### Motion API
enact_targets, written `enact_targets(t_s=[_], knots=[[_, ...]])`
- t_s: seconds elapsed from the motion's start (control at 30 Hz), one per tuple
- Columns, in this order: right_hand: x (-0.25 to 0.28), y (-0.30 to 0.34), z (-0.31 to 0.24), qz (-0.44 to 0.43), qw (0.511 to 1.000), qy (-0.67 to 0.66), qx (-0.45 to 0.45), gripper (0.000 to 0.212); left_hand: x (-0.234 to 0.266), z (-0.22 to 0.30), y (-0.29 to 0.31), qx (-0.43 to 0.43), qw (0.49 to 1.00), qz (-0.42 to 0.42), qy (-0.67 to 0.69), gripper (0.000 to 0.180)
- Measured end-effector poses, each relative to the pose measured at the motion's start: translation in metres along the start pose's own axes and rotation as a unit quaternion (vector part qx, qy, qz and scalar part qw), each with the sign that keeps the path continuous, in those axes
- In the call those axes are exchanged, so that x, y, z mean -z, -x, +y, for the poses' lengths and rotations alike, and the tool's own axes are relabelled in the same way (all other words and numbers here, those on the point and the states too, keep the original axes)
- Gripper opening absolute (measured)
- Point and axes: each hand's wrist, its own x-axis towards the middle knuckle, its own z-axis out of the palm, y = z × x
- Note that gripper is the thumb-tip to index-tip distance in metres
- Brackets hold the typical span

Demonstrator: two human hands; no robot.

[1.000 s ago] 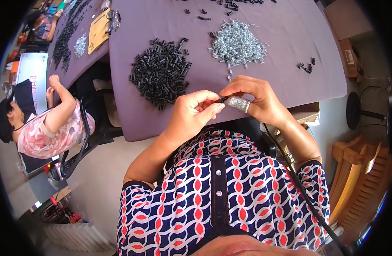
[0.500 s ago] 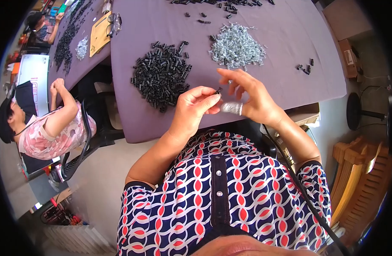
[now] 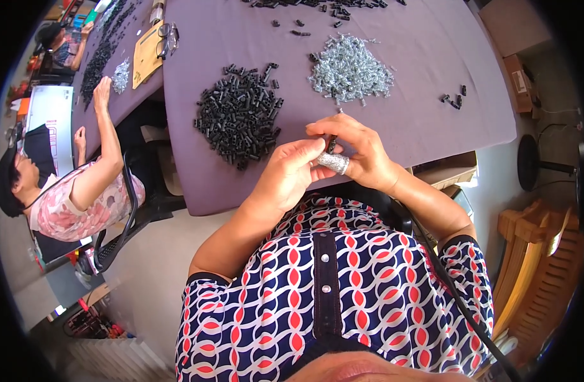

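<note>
My left hand (image 3: pixel 285 172) and my right hand (image 3: pixel 363 153) meet just over the table's near edge. Between their fingertips is a small black plastic part (image 3: pixel 331 144), pinched from both sides and partly hidden by the fingers. A silvery wrap (image 3: pixel 333 163) covers my right thumb, which presses against the part. Just beyond my left hand lies a heap of black plastic parts (image 3: pixel 238 114). Farther off, beyond my right hand, is a heap of small shiny metal springs (image 3: pixel 349 69).
Several loose black parts (image 3: pixel 454 100) lie at the right of the purple-covered table (image 3: pixel 425 63). More black parts (image 3: pixel 317 3) are along the far edge. Seated at my left, a co-worker (image 3: pixel 82 191) reaches over another table. Eyeglasses (image 3: pixel 167 41) rest by a yellow envelope (image 3: pixel 147 57).
My right hand has moved left and closed in on my left hand, and its fingers now meet the black part. The co-worker's arm has stretched out toward the small piles.
</note>
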Motion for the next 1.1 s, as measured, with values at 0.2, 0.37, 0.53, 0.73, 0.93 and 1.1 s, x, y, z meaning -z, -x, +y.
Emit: enact_targets(t_s=[0.2,0.37,0.53,0.73,0.93,1.1], knots=[[0.002,-0.001,-0.002,-0.017,1.0,0.003,0.024,0.051,0.005,-0.004,0.0,-0.006,1.0,-0.012,-0.017,0.02],[0.002,-0.001,-0.003,-0.015,1.0,0.002,0.014,0.055,0.004,-0.005,0.001,-0.019,1.0,-0.01,-0.009,0.019],[0.006,-0.004,-0.006,-0.01,1.0,0.015,-0.023,0.057,0.006,-0.005,0.001,-0.019,1.0,0.003,-0.006,0.018],[0.007,-0.003,0.0,-0.047,0.995,0.08,0.028,0.052,0.001,0.0,0.003,0.005,0.999,0.018,-0.038,0.02],[0.007,-0.001,-0.001,-0.049,0.995,0.083,0.019,0.048,0.004,-0.009,-0.001,-0.012,1.0,-0.004,-0.024,0.024],[0.008,0.012,0.004,-0.046,0.988,0.135,0.051,0.051,-0.002,-0.019,-0.006,0.016,0.999,-0.007,0.026,0.025]])
